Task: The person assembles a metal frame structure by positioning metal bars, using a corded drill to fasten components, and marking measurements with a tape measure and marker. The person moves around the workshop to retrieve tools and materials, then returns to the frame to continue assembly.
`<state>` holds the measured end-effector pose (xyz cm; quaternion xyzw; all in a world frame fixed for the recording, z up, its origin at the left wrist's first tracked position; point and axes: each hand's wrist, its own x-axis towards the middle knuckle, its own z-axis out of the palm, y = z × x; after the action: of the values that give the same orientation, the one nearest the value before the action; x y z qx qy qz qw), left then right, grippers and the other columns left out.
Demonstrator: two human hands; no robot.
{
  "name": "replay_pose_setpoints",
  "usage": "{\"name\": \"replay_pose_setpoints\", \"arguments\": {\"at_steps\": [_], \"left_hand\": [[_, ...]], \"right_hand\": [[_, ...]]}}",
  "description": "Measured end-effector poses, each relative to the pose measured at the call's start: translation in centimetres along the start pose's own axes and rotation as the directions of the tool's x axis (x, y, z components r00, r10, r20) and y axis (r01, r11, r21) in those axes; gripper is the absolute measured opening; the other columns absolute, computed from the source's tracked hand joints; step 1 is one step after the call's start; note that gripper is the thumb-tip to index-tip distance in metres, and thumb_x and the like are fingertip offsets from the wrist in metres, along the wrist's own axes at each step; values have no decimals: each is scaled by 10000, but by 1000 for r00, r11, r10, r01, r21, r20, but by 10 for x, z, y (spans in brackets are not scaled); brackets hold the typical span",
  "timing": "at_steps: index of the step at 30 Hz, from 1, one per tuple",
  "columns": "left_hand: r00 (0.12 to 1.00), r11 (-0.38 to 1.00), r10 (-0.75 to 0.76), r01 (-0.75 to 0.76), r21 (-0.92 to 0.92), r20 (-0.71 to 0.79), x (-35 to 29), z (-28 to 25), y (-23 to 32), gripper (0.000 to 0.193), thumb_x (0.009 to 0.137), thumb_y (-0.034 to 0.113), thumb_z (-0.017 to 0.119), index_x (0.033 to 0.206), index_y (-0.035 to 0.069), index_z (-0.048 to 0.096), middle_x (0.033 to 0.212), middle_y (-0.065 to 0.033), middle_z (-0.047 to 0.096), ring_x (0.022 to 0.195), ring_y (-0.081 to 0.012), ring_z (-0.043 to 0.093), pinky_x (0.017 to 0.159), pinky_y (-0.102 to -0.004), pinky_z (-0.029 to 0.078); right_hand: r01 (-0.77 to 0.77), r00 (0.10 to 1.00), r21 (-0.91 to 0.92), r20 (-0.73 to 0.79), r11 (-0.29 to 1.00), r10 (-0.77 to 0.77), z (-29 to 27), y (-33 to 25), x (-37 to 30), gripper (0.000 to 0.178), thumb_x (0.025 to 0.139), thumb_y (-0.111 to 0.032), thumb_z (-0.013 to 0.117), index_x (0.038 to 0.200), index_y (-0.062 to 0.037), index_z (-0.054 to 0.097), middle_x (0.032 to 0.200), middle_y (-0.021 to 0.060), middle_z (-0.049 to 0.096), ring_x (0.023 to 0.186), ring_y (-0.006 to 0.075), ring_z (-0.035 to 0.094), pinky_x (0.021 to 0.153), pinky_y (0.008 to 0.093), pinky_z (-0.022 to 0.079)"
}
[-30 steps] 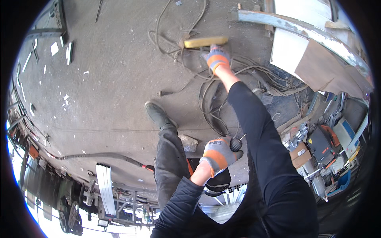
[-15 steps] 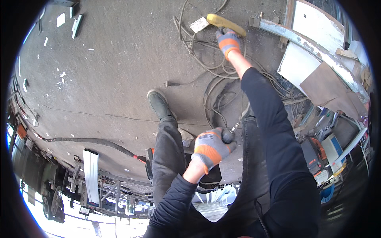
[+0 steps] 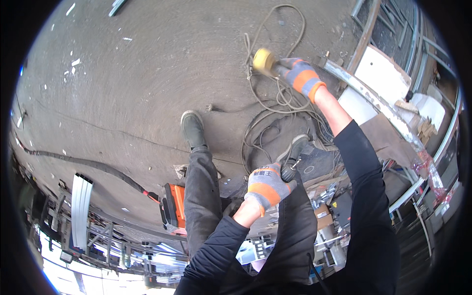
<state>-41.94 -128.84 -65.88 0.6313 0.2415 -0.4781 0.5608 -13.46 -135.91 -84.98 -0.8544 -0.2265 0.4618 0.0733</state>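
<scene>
Gloves of grey and orange cover both hands. The right hand (image 3: 301, 73) is stretched far out ahead, its fingers wrapped tight round a yellow brush (image 3: 264, 61) which sticks out of the fist toward the person's left; the brush's long axis runs nearly straight at the camera, so mostly its rounded yellow end shows, held above the concrete floor (image 3: 147, 78). Just under and around that hand lies a tangle of grey cables (image 3: 275, 105), looping back toward the person's feet. The left hand (image 3: 268, 184) is held close to the body, fingers curled shut on a small black knob-like handle (image 3: 286, 172), from which a thin metal stem points up and away toward the right hand; what it belongs to cannot be told. Left of this hand stands the person's left shoe (image 3: 191, 129) on the floor, and lower left of it an orange and black machine (image 3: 173, 209) with a black hose (image 3: 88, 164) leading away. Beyond the right hand, to its right, runs a worn metal beam (image 3: 373, 101).
</scene>
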Motion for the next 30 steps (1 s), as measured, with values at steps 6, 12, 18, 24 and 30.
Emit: {"name": "replay_pose_setpoints", "arguments": {"at_steps": [6, 12, 18, 24, 30], "left_hand": [[998, 999, 43, -44, -15, -42, -19, -31, -15, 529, 903, 491, 799, 1153, 27, 758, 1109, -247, 824, 1073, -427, 803, 970, -498, 622], [999, 988, 14, -19, -151, -33, -36, -63, -43, 565, 907, 517, 787, 1155, 9, 773, 1052, -251, 820, 1062, -417, 800, 960, -489, 617], [1000, 985, 20, -20, -170, -2, -49, -96, -56, 489, 867, 376, 788, 1215, 32, 773, 1161, -241, 828, 1145, -398, 795, 1004, -478, 613], [961, 982, 175, -155, -106, 215, -62, -126, -70, 446, 853, 340, 762, 1133, -2, 824, 1126, -257, 825, 1113, -409, 802, 978, -467, 628], [844, 942, 313, -333, -33, 435, -72, -135, -106, 522, 817, 427, 809, 1116, -1, 827, 1041, -247, 820, 1036, -421, 802, 931, -476, 626]], "right_hand": [[128, 956, -399, 292, 908, -6, 74, -155, 71, 450, 1041, -374, 629, 1308, -36, 758, 1307, 250, 796, 1245, 431, 759, 1053, 484, 598], [232, 972, -578, 165, 782, -166, 88, -254, 135, 605, 1082, -476, 555, 1429, 3, 683, 1388, 223, 779, 1268, 382, 764, 1049, 487, 603], [438, 540, -731, -251, 523, -804, 82, -306, 159, 424, 1043, -415, 692, 1363, -139, 722, 1173, 209, 801, 1094, 374, 787, 907, 530, 604], [351, 798, -511, 602, 784, 35, 242, -174, 40, 692, 1033, -572, 657, 1454, -23, 678, 1429, 267, 745, 1338, 419, 722, 1117, 533, 573], [317, 907, -502, 407, 804, -103, 329, -113, 47, 615, 986, -577, 765, 1275, -35, 722, 1262, 221, 821, 1172, 420, 794, 974, 513, 622]]}}
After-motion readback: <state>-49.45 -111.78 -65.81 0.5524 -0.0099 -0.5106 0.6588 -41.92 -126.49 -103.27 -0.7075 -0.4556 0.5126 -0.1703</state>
